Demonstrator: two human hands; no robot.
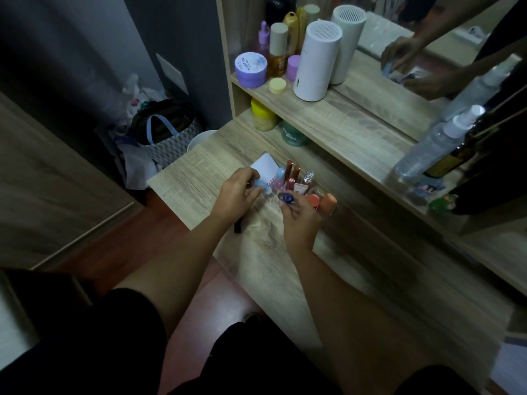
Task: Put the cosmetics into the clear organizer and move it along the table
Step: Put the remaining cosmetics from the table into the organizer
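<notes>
The clear organizer point(313, 192) stands on the wooden table point(256, 260), with lip glosses point(291, 173), a small glass bottle point(308, 178) and orange-capped tubes point(328, 202) upright inside. My left hand point(239, 195) grips a light blue tube point(261, 188) at the organizer's left end, beside a white tube point(263, 165). My right hand point(299, 220) holds a small dark blue-capped item point(286, 198) at the organizer's near side. A thin black stick point(237, 226) lies on the table under my left wrist.
A shelf point(356, 109) above holds purple jars point(251, 68), bottles and a white cylinder point(316, 61). A mirror stands behind it. Spray bottles point(433, 146) stand at the right. A yellow-lidded jar point(263, 115) and a green jar point(293, 134) sit under the shelf. Bags lie on the floor at the left.
</notes>
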